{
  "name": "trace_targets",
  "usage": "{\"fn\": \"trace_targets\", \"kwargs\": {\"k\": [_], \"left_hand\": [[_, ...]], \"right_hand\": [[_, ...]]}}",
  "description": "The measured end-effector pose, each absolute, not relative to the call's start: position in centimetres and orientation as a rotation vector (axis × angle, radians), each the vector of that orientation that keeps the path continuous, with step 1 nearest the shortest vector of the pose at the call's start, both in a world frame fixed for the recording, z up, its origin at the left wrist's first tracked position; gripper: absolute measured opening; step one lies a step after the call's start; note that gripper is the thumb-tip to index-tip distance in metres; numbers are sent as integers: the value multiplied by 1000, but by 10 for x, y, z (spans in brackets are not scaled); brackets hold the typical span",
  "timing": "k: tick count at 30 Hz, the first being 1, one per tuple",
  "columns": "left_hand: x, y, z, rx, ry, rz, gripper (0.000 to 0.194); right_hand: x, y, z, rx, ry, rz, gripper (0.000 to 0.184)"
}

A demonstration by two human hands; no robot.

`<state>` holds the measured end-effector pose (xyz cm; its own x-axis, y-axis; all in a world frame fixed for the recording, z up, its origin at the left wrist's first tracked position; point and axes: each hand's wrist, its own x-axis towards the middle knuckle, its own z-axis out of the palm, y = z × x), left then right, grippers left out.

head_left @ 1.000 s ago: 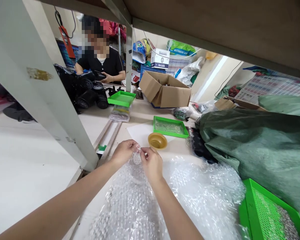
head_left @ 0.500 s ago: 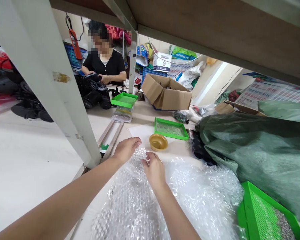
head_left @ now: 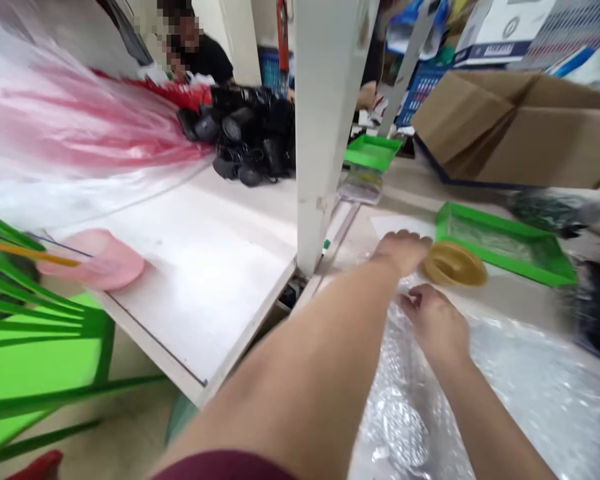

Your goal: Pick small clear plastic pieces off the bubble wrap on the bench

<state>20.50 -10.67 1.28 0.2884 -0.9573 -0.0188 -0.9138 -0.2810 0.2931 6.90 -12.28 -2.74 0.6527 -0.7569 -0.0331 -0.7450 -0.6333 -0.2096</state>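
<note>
My left hand (head_left: 403,252) reaches over the far edge of a sheet of bubble wrap (head_left: 500,393), close beside a gold-coloured bowl (head_left: 454,263). Blur hides its fingers, and nothing shows in it. My right hand (head_left: 435,320) sits nearer me, with curled fingers pressing on the wrap. Behind the bowl lies a shallow green tray (head_left: 505,243). A white paper sheet (head_left: 400,225) lies under my left fingertips.
A white metal post (head_left: 327,127) rises left of my arms beside a white shelf board (head_left: 200,267). A pink plastic dustpan (head_left: 93,260), green plastic rack (head_left: 35,347), black equipment (head_left: 250,137), cardboard box (head_left: 520,130) and seated person (head_left: 197,50) stand around.
The whole view has swung left, bringing the shelf and floor items in. My hands have moved apart, and the left has reached forward past the wrap toward the bowl.
</note>
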Motion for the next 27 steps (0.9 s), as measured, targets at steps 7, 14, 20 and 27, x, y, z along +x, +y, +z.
{"fn": "trace_targets", "kwargs": {"k": [7, 14, 20, 27], "left_hand": [[209, -71, 2, 2071, -2051, -528, 27], [210, -65, -19, 2052, -1948, -611, 34], [219, -65, -35, 1962, -1824, -595, 30], [235, -65, -57, 1705, -1847, -556, 35]], "right_hand": [[77, -121, -15, -2660, 1180, 19, 22], [49, -129, -2, -2572, 930, -143, 28], [25, -116, 3, -2675, 339, -39, 47], [23, -95, 1, -2700, 358, -105, 52]]}}
